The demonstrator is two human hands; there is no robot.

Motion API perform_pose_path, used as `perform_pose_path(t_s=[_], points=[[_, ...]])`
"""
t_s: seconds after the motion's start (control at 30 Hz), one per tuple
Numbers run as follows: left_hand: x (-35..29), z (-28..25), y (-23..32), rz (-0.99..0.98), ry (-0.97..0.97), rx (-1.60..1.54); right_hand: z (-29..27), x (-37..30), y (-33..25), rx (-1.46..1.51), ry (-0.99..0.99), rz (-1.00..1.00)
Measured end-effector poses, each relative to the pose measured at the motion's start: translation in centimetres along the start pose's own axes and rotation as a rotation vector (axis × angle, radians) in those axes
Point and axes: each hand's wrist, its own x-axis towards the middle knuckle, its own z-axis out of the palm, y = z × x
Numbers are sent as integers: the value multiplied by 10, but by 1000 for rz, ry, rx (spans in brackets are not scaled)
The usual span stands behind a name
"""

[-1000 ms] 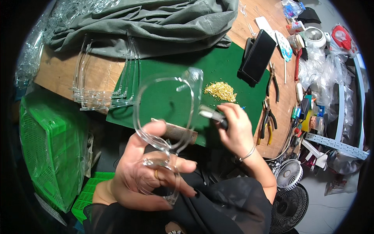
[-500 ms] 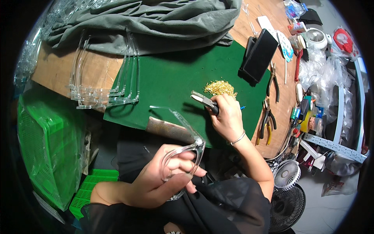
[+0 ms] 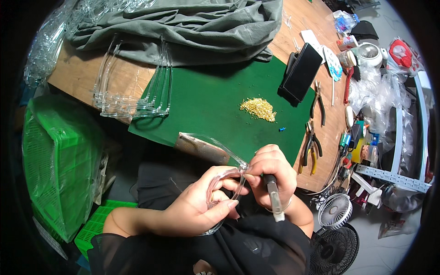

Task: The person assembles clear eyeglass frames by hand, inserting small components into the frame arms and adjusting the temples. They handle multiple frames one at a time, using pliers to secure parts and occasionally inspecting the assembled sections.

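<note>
My left hand [image 3: 195,204] is closed round a clear plastic eyeglass frame [image 3: 241,169] in front of my lap, with one clear temple pointing up and to the left. My right hand [image 3: 275,172] has its thumb and fingertips at the frame's hinge corner. Pliers [image 3: 274,199] stay tucked in that same hand, their jaws pointing down toward me. Whether its fingertips pinch a small part is hidden. Beyond the hands, a heap of tiny gold-coloured pieces [image 3: 259,110] lies on a green mat [image 3: 206,101], a small blue piece [image 3: 282,129] beside it.
Several clear eyeglass frames [image 3: 133,109] stand stacked at the left near grey cloth [image 3: 183,34]. A worn metal block [image 3: 201,149] sits at the mat's front edge. A black phone [image 3: 301,73] and more pliers [image 3: 311,144] lie right; green crates [image 3: 68,160] stand left.
My right hand has come from beside the gold heap back to the frame, and its pliers now point down toward me. The left hand has shifted slightly right with the eyeglass frame.
</note>
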Motion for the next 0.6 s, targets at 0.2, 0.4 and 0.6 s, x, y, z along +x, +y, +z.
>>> perform_pose_path(t_s=[0.2, 0.4, 0.6], points=[[-6, -4, -2, -47, -67, 137, 5, -12, 5, 70, 107, -35], [-6, -5, -1, -52, -79, 156, 7, -14, 7, 153, 115, -23], [-5, -6, 2, -76, -82, 205, 4, -12, 8, 153, 78, -21]])
